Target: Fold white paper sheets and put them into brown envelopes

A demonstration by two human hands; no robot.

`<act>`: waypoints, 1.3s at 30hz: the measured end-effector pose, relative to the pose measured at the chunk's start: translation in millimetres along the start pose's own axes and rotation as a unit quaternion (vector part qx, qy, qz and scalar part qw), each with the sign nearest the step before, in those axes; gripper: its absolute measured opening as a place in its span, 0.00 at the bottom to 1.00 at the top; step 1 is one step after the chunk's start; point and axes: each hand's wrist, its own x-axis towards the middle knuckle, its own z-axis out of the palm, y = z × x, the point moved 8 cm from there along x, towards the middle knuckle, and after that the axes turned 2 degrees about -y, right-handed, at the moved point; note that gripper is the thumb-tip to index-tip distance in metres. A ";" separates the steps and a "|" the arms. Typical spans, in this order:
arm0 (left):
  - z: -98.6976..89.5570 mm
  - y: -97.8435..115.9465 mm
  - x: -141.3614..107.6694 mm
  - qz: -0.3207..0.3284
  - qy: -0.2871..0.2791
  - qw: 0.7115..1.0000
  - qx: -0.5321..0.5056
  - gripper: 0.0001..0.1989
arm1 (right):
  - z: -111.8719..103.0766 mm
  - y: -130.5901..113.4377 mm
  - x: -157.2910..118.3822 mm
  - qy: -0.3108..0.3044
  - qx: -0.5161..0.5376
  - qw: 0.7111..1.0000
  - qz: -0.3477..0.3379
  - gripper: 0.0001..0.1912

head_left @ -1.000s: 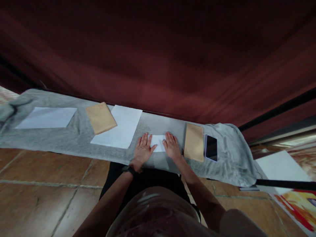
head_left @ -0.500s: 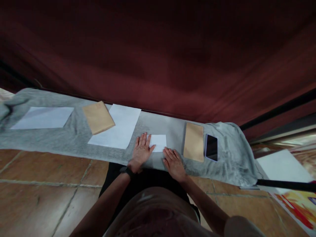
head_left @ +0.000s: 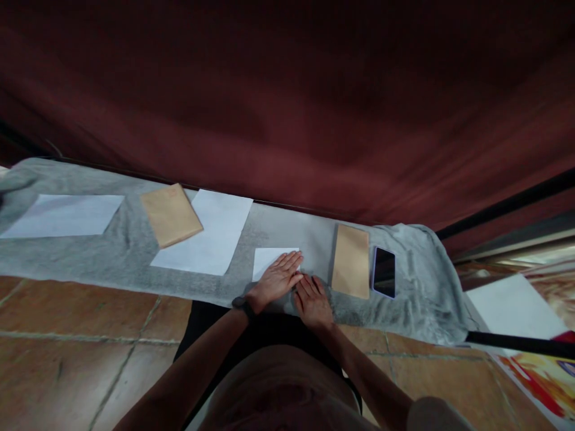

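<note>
A small white piece of paper (head_left: 266,257), apparently folded, lies in front of me on the grey cloth (head_left: 287,228). My left hand (head_left: 277,278) rests flat across its right part, fingers stretched out toward the upper right and hiding that part. Close beside it, my right hand (head_left: 313,300) lies palm down at the paper's lower right corner, fingers extended. The left thumb is near or touching the right fingertips; I cannot tell which. Neither hand grips anything.
Left of my hands lie a large white sheet (head_left: 220,230), a brown envelope (head_left: 171,215) overlapping it, and another white sheet (head_left: 67,214). On the right are a second brown envelope (head_left: 351,260) and a phone (head_left: 384,272). A dark red curtain (head_left: 287,120) hangs behind.
My left hand has slid right across the small paper, from its left edge to its right side, uncovering the left part. My right hand has stayed nearly in place.
</note>
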 end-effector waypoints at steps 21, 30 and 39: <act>3.5 -11.3 -18.1 -0.036 0.000 0.999 0.024 0.26 | -1.2 -1.3 0.0 -0.003 -0.005 1.000 0.000 0.24; -10.5 -11.3 -59.0 -0.059 0.025 0.997 0.040 0.29 | -3.1 -2.7 0.2 -0.001 -0.002 1.000 -0.003 0.24; -21.2 -22.5 -94.8 -0.084 0.043 0.994 0.057 0.30 | -5.4 4.2 3.6 0.008 0.028 0.999 0.014 0.24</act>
